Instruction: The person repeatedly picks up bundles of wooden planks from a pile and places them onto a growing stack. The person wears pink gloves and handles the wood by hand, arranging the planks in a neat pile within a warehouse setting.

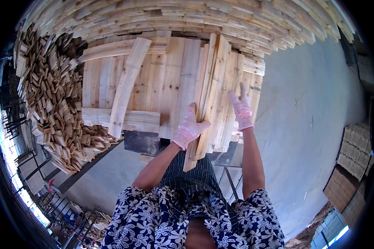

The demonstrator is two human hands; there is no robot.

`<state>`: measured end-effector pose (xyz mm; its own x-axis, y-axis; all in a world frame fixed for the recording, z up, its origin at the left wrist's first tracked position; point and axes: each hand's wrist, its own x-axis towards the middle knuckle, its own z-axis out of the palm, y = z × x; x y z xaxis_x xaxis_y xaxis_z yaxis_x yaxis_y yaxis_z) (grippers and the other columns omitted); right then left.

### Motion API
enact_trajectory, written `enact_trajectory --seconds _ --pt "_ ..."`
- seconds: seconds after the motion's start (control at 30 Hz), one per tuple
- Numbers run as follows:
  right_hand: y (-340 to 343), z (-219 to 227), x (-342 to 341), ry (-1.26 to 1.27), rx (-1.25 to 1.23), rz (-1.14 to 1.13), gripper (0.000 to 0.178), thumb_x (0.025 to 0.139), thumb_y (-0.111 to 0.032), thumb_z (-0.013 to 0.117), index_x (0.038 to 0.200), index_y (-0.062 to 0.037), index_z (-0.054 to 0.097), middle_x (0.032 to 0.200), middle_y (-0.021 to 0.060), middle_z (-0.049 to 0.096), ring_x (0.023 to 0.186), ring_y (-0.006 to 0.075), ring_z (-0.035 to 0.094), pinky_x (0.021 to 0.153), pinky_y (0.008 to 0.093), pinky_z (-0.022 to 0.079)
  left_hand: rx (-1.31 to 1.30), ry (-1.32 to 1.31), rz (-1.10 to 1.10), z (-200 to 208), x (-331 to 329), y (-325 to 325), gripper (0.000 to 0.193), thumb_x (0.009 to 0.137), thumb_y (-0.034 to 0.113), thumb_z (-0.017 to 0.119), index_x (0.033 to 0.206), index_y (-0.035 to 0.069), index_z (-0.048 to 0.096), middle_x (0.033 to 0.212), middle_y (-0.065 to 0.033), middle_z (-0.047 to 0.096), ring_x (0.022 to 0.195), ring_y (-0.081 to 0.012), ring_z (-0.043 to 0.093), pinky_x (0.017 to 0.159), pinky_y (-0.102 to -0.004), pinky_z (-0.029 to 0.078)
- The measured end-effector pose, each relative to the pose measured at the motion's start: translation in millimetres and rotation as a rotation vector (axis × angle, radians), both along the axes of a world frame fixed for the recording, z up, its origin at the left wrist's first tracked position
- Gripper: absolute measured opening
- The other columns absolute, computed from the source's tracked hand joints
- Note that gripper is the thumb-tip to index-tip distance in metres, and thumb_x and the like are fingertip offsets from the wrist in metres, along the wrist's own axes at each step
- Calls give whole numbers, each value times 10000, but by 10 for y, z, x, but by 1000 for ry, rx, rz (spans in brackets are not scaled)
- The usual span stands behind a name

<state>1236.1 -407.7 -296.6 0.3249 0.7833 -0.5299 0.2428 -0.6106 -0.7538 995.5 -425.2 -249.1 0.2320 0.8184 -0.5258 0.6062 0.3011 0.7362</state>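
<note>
In the head view, the left hand [190,126], in a pink-and-white knit glove, is touching the long narrow boards [212,91], with its thumb reaching across them and its fingers pointing away from the person. Whether the fingers are closing around the wood, I cannot tell. These boards are lying side by side on top of the flat layer of planks [174,87], right of its middle, and their near ends are sticking out past its near edge, toward the person.

The right hand [241,107], gloved the same way, is holding nothing; its fingers are spreading wide over the right part of the layer, just beside the narrow boards. Whether it is touching the wood beneath, I cannot tell.

On the left part of the layer, a loose slat [131,85] is slanting across two crosswise strips, the far strip [108,50] and the near strip [137,120]. A large stack of boards [187,16] is rising beyond the layer, and a heap of short wood pieces [56,99] is spreading to its left. Flat bundles [355,149] are standing at the far right, beyond the grey floor [307,108].
</note>
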Motion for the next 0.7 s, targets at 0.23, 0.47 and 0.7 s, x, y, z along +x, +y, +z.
enact_trajectory --seconds 0.23,0.47,0.7 --pt "-31 617 212 -162 -121 -131 1000 840 -375 773 1632 -257 175 1462 264 396 1264 418 528 1029 461 480 -255 -377 -182 28 1281 13 1149 741 255 862 1575 1 114 1513 -250 395 1402 -364 423 1174 -402 357" --pt "-101 205 609 -592 -206 -4 787 848 -368 754 1516 -269 349 1405 293 419 1236 499 525 992 545 488 -62 -101 -412 -203 1560 274 919 834 280 803 1556 31 291 1495 -217 465 1280 -291 569 1087 -373 473" --pt "-527 107 430 -589 -325 -68 880 890 -444 696 1617 -264 233 1399 335 407 1241 520 524 1029 523 466 414 533 142 -222 -1243 637 776 885 287 725 1541 85 364 1485 -246 461 1411 -404 401 1163 -462 358"
